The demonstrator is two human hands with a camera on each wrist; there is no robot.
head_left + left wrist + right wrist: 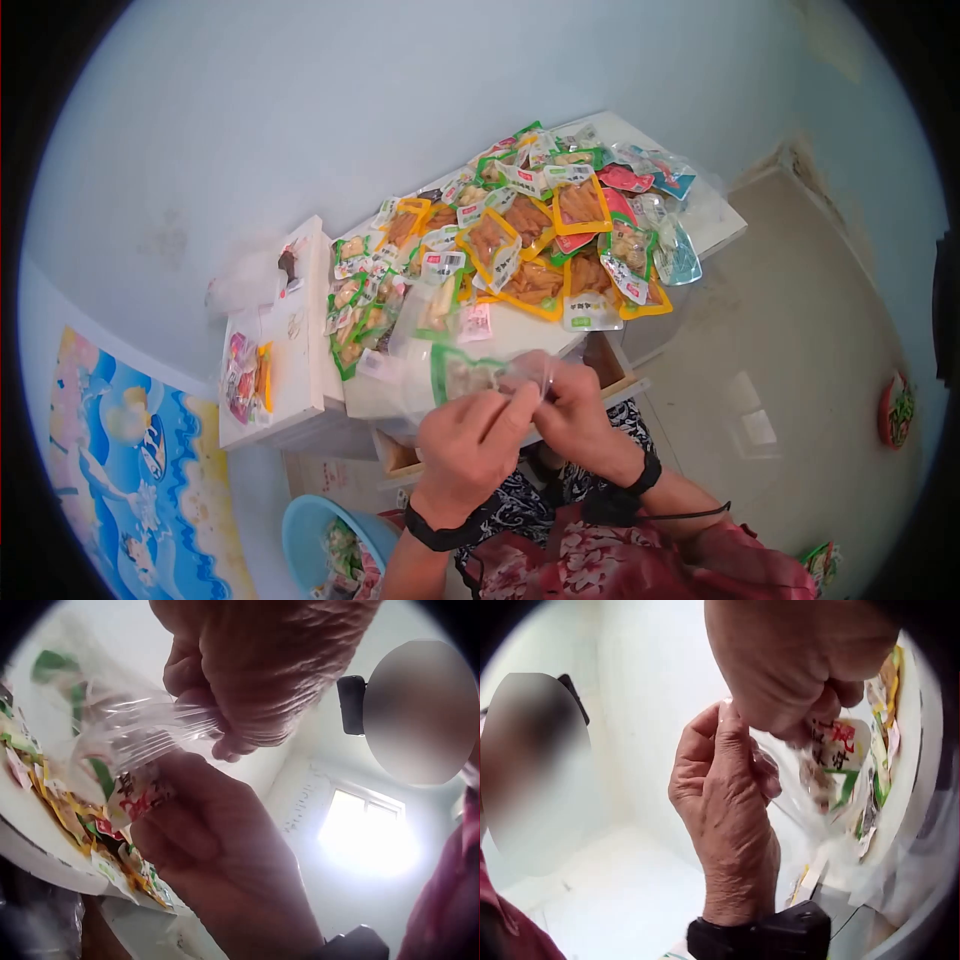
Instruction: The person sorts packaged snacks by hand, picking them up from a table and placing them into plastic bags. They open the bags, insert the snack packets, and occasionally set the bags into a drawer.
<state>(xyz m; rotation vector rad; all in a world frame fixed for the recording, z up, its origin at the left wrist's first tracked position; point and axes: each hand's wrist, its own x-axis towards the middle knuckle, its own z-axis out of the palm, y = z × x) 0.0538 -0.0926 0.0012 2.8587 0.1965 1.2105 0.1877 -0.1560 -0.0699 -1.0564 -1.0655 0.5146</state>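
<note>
Both hands are close together over the front of the white table, gripping one clear plastic bag (161, 735). My left hand (468, 450) pinches the gathered plastic with curled fingers. My right hand (583, 415) holds the bag beside it, and in the left wrist view the plastic is stretched into creases between the two. A green-edged food packet (455, 375) shows through the film, hanging toward the table. Red and black lettering marks that packet (841, 742) in the right wrist view. The fingertips partly hide the bag's gathered edge.
Yellow-edged and green-edged food packets (535, 285) lie heaped across the white table (720, 225). A low white side unit (285, 370) at left holds a few more. Below stand an open drawer (610, 365) and a blue bucket (300, 530) with packets inside.
</note>
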